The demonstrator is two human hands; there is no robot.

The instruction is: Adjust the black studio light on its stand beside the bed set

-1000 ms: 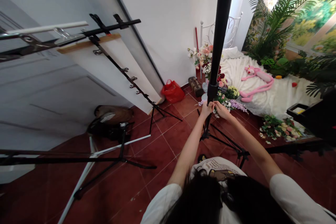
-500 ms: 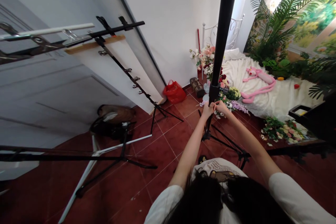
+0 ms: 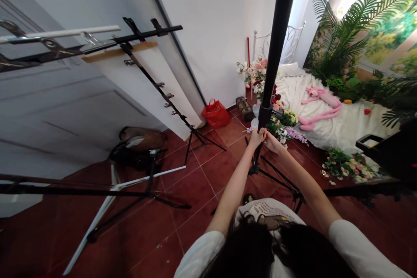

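Note:
A black light stand [image 3: 275,47] rises in front of me, with a round dark lamp housing at its top and spread legs on the floor. Just below its collar, my left hand [image 3: 258,135] is closed around the pole. My right hand [image 3: 272,142] is against the pole from the other side, its fingers closed and meeting the left hand. Some of the right fingertips are hidden behind the pole and the left hand. A knob sticks out on the right of the collar [image 3: 265,115], above both hands.
Left stands a backdrop stand [image 3: 146,71] with clips and a white sheet. A red bag [image 3: 216,114] sits by the wall. Flowers [image 3: 289,117] and a bed with a pink plush toy [image 3: 322,100] are at right. Tripod legs [image 3: 150,178] cross the tiled floor.
My right hand has slid slightly down the pole, its fingers now closer around it beside the left hand. My left hand stays on the pole. The view has shifted slightly.

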